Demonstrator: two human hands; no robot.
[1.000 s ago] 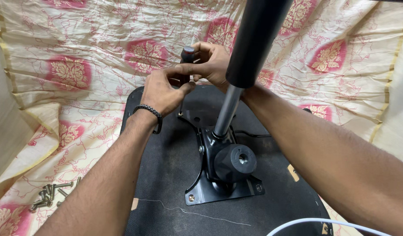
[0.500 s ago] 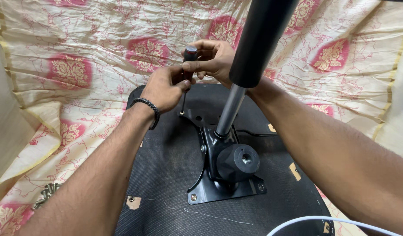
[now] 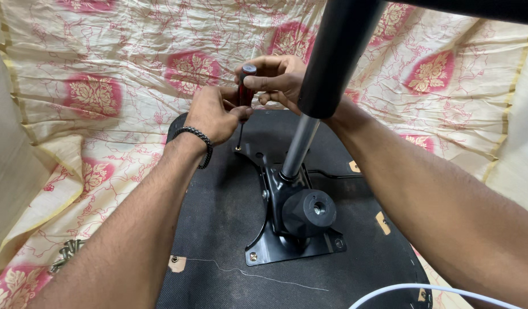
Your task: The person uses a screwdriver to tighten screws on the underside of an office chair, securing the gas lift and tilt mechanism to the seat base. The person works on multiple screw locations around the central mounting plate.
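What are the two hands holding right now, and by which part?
Both hold one screwdriver by its dark red handle: right hand fingers at the top, left hand lower down. Its tip meets the black mounting plate.

a screwdriver [image 3: 244,91] with a dark red handle stands nearly upright, its thin shaft tip down on a screw at the black plate's [image 3: 275,240] far corner.

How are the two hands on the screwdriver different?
The left hand wears a dark beaded bracelet; the right hand has a bare wrist. The left hand grips the screwdriver lower on its handle, while the right hand holds the top end. The left hand is nearer the camera; the right hand sits farther back, beside the black column. Both hold the same upright screwdriver, its tip at the metal plate on the black seat base.
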